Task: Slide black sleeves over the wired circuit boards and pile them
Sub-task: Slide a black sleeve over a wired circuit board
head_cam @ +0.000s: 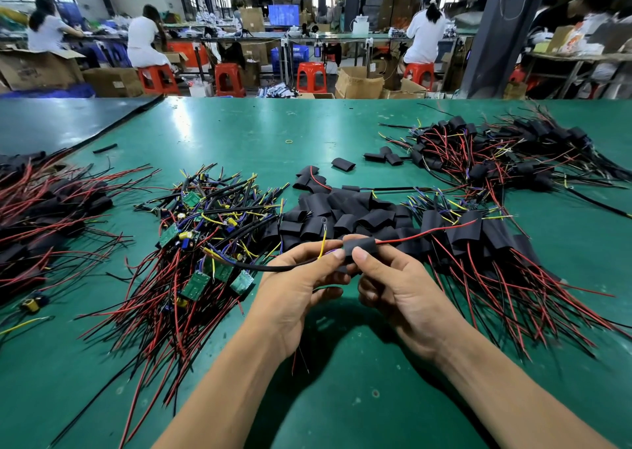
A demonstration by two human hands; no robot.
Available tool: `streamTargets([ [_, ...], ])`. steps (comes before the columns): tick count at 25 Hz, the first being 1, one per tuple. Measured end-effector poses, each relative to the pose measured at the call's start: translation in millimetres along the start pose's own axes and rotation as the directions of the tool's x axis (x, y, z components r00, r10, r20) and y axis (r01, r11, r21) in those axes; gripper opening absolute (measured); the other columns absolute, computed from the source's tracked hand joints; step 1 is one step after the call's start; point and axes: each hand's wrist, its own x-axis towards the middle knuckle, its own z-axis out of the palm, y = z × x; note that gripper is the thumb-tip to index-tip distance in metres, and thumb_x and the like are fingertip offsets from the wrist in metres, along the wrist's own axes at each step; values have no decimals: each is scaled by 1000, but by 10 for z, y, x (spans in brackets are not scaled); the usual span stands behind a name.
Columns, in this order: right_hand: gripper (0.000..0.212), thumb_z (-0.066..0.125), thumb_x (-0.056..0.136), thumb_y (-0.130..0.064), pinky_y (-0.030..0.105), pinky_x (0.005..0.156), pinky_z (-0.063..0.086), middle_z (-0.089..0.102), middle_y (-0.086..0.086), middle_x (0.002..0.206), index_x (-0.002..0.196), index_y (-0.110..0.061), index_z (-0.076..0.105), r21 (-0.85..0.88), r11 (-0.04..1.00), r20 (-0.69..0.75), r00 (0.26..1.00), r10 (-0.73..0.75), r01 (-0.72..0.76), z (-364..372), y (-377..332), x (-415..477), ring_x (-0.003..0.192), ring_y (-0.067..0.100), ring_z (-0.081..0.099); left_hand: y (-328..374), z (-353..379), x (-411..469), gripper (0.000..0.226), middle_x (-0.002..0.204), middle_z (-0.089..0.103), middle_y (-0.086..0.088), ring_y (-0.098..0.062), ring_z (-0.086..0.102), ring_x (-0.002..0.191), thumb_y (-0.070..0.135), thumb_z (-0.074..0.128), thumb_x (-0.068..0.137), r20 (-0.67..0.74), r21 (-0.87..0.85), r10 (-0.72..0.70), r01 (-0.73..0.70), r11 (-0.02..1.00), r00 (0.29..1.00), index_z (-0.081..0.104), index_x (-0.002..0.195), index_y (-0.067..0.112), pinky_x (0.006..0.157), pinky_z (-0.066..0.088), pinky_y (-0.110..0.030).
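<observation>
The sleeve (pixel 363 244) is held up in the middle of the frame. It is pinched at its right by the right hand (pixel 403 289). Its wires (pixel 273 268) are pinched by the left hand (pixel 297 288). Bare boards (pixel 196 284) are piled at the left, and loose sleeves (pixel 342 216) just behind.

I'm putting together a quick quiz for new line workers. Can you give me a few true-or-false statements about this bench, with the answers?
1. The left hand grips the wires while the right hand pinches the black sleeve they run into. True.
2. The bare green boards lie to the right of the hands. False: they lie in a tangle to the left of the hands.
3. A heap of empty sleeves lies just beyond the hands. True.
4. The table mat is red. False: it is green.
</observation>
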Motion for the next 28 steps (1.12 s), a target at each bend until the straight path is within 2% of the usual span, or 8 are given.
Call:
streamTargets([
  [4,36,80,70,-31,15,50,36,66,1,79,102,-16,78,19,999,16,999,50,-50,-18,2,5,53,6,42,12,1,6,22,83,75,-8,-13,71,68,23,81,59,-4,-16,-27,27,1000,1000,77,81,21,56,52,-20],
  [7,36,79,72,-28,14,49,39,67,-1,77,105,-15,78,36,995,57,995,86,-88,-16,-14,-9,53,4,46,25,-16,-1,32,81,75,-5,-11,70,66,24,81,61,29,-14,-72,72,997,997,69,90,20,57,51,-20],
  [11,31,74,78,-19,16,51,48,69,0,75,108,-12,77,99,987,117,987,112,-124,-31,-63,-31,56,4,59,43,-24,-14,37,86,75,-8,-13,69,65,24,80,66,72,17,-102,101,995,992,74,102,14,56,52,-20],
  [15,31,75,72,-41,16,49,33,61,-3,72,97,-25,79,-35,997,8,997,71,-70,-42,-105,11,51,5,43,60,-28,16,11,82,74,-6,-12,67,58,17,79,67,-20,40,-46,47,998,999,79,76,23,52,48,-19],
  [17,37,69,75,-48,15,49,34,65,-1,74,101,-23,79,-23,998,-32,998,53,-53,-53,-121,28,51,6,42,56,-39,29,10,81,74,-8,-12,66,57,13,79,71,-69,56,-10,14,998,998,78,72,23,51,48,-18],
  [23,35,69,79,-36,15,49,37,66,7,96,108,-17,77,-14,999,-54,998,43,-44,-99,-69,42,50,9,43,19,-39,33,11,78,71,-7,-11,63,57,5,75,80,-109,88,13,-4,996,994,76,77,16,50,48,-18],
  [26,34,68,80,-36,15,49,39,70,6,97,108,-18,77,-9,999,-29,998,48,-48,-112,-61,51,50,8,44,8,-36,35,9,78,69,-7,-12,62,57,5,75,80,-85,72,-13,19,997,996,74,84,12,51,48,-19],
  [28,35,68,79,-37,16,50,37,70,6,94,108,-19,77,-26,998,-12,999,49,-49,-116,-63,53,51,8,44,18,-45,46,10,78,70,-6,-12,63,57,5,75,78,-88,53,-38,42,998,995,75,79,15,51,49,-19],
])
